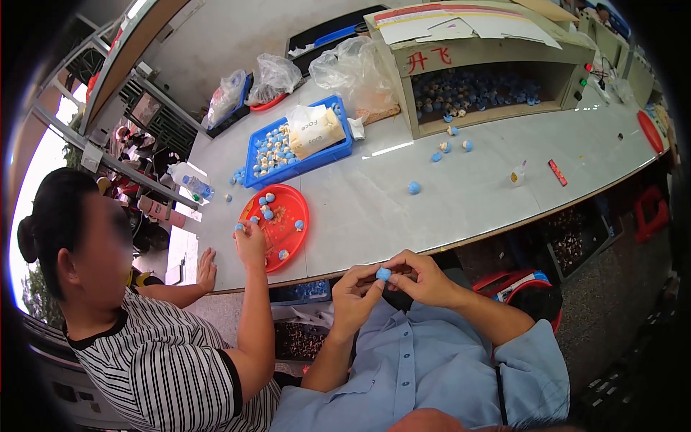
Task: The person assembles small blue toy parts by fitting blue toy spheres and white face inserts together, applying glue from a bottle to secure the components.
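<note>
Left hand: left hand [354, 286] is raised in front of the person's chest, just below the table edge, fingers curled in and thumb and fingertips pinched on a small blue piece.
Right hand: right hand [425, 277] meets it from the other side, fingers bent and closed, fingertips on the same piece.
Blue piece: blue piece [384, 273] sits between the two hands, held by both; it looks roundish, too small to tell a long axis or which way it points.
Sleeves: both forearms come up from the lower edge in a light blue shirt [432, 367].
Table: grey table [461, 194] runs across just beyond the hands, its near edge close above them.
Loose pieces: one blue ball [414, 187] lies alone on the table; a few more [450, 144] lie near the box front.
Red plate: red plate [277, 223] lies left of the hands, near the table edge, with several blue and white pieces on it.
Co-worker: a person in a striped top [165, 367] sits at the left; one hand [250, 236] is at the plate's rim holding small pieces, the other hand [206, 268] rests flat on the table edge.
Blue tray: blue tray [338, 153] beyond the plate holds many small pieces and a white bag [313, 129].
Box: open-fronted cardboard box [475, 54] at the far side, with a heap of blue pieces inside.
Bags: clear plastic bags [277, 75] stand behind the tray.
Bottle: plastic bottle [191, 180] lies at the table's left end.
</note>
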Motion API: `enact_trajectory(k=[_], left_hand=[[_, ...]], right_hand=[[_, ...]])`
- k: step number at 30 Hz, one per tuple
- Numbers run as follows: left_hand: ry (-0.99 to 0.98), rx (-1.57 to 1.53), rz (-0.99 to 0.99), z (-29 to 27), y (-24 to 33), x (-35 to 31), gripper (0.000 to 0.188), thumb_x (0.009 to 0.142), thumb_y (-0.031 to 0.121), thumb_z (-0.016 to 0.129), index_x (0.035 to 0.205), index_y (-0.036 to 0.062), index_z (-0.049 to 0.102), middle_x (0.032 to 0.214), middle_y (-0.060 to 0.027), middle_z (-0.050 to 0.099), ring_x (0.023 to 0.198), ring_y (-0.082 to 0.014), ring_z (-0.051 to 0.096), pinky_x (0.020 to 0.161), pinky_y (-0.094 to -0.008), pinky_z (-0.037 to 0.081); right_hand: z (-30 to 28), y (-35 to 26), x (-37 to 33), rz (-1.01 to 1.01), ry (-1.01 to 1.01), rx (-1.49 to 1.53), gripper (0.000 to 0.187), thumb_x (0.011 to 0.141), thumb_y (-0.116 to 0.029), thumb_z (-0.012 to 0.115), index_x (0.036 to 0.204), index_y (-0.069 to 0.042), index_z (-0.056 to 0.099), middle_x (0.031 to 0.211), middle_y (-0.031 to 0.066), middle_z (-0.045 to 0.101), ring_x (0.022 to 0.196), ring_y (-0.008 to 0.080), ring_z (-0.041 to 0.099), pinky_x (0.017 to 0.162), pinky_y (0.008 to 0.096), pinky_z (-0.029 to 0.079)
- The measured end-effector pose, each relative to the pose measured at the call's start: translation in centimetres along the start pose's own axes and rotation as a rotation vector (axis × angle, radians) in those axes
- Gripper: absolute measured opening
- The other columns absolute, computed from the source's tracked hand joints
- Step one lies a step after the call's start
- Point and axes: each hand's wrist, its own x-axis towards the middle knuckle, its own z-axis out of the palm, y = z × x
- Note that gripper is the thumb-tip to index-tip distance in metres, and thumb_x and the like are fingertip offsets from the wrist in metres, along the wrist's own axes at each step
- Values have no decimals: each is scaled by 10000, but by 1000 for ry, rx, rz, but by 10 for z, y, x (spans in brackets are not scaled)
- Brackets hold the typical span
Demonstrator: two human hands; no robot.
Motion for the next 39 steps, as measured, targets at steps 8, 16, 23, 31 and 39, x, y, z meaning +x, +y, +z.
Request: enact_trajectory(k=[8,16,23,31,39], left_hand=[[-8,39,49,-1,2,-2,274,857,-85,621,1128,-47,622,1086,-103,621,971,-137,619,819,-241,499],[30,18,-171,-3,0,-3,214,847,-53,657,1060,-54,632,955,-91,666,865,-124,655,763,-223,534],[28,-125,-358,2,2,1,194,849,-17,659,1035,-60,628,924,-119,683,785,-138,675,713,-247,558],[35,-66,-415,5,-1,0,157,895,77,641,996,-43,632,837,-113,693,730,-138,675,660,-226,539],[57,-47,-350,5,3,-5,166,912,101,640,985,-46,617,862,-128,689,726,-147,677,659,-238,548]], right_hand=[[0,-4,-1,-41,-27,-26,182,938,-16,548,1116,23,542,923,66,635,820,94,615,737,255,535],[-3,0,-3,169,-49,58,119,943,-49,551,1030,28,524,877,78,629,724,102,628,633,249,531],[-10,8,-3,304,-61,133,107,920,-47,562,991,19,519,824,81,636,630,100,619,543,234,500],[-16,11,1,445,-71,350,159,935,-145,592,967,3,544,773,67,641,592,110,623,494,223,494],[-14,13,1,452,-91,505,159,939,-155,601,961,-3,558,767,68,647,571,113,622,492,220,506]])
